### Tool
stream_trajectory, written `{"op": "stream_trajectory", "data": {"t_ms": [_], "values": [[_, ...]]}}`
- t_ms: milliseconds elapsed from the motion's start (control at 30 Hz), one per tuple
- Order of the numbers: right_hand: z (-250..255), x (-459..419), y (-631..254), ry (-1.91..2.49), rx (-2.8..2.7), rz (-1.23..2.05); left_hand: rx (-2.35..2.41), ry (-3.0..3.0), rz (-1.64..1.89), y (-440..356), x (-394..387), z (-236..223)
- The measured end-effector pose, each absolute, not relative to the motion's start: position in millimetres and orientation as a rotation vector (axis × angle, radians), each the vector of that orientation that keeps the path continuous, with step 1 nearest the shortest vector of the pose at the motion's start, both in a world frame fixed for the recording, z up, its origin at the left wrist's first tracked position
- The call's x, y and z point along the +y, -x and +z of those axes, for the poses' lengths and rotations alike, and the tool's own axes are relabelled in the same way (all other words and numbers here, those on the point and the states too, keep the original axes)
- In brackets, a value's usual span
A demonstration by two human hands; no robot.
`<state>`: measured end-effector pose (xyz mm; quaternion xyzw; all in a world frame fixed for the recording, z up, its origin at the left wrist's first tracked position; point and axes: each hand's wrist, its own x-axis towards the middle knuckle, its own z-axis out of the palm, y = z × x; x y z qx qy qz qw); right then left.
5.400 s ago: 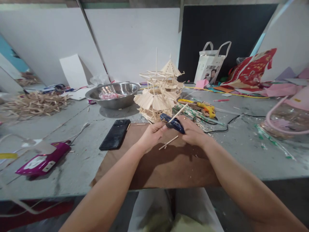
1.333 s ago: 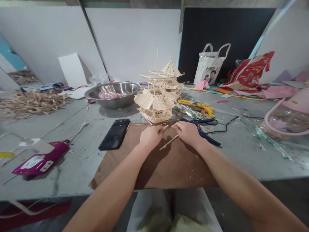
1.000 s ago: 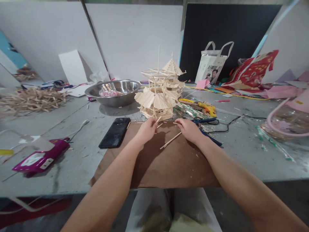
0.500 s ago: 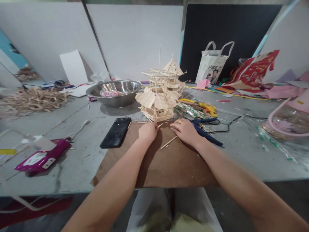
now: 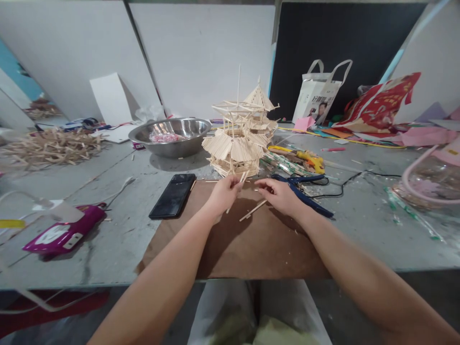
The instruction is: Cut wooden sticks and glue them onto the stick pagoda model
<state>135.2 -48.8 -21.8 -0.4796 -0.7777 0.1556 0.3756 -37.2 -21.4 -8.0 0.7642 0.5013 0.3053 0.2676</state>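
Thin wooden sticks point(image 5: 244, 177) are pinched in my left hand point(image 5: 225, 194), their upper ends standing up past the fingertips. My right hand point(image 5: 282, 195) hovers over the brown sheet with its fingers stretched and apart, and I see nothing held in it. Close below it, a loose wooden stick point(image 5: 252, 211) lies slantwise on the brown sheet point(image 5: 258, 249), with a short piece beside it. Just beyond my hands stands a pavilion model point(image 5: 233, 148) built of wooden sticks, with a second, peaked model point(image 5: 259, 98) behind it.
A black phone point(image 5: 172, 196) lies left of the sheet; a blue glue gun point(image 5: 305, 196) with a black cord lies right. Farther back are a steel bowl point(image 5: 179, 148), a pile of sticks point(image 5: 53, 148) and yellow-handled pliers point(image 5: 312, 162). A purple power strip point(image 5: 68, 230) sits at left.
My left hand has lifted off the sheet slightly, tilting the sticks more upright. My right hand has stayed near its place, with its fingers a little raised.
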Motion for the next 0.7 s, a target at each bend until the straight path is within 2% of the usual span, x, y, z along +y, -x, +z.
{"op": "stream_trajectory", "data": {"t_ms": [100, 300, 700], "values": [[-23, -48, -132, 1.117, -1.839, 0.510, 1.113, -1.812, 0.984, 29, -26, -8], [-26, -47, -132, 0.953, -1.869, 0.569, 0.952, -1.743, 1.037, 20, -28, -17], [-17, -56, -133, 1.027, -1.984, 0.433, 0.784, -1.517, 0.996, 17, -35, -14]]}}
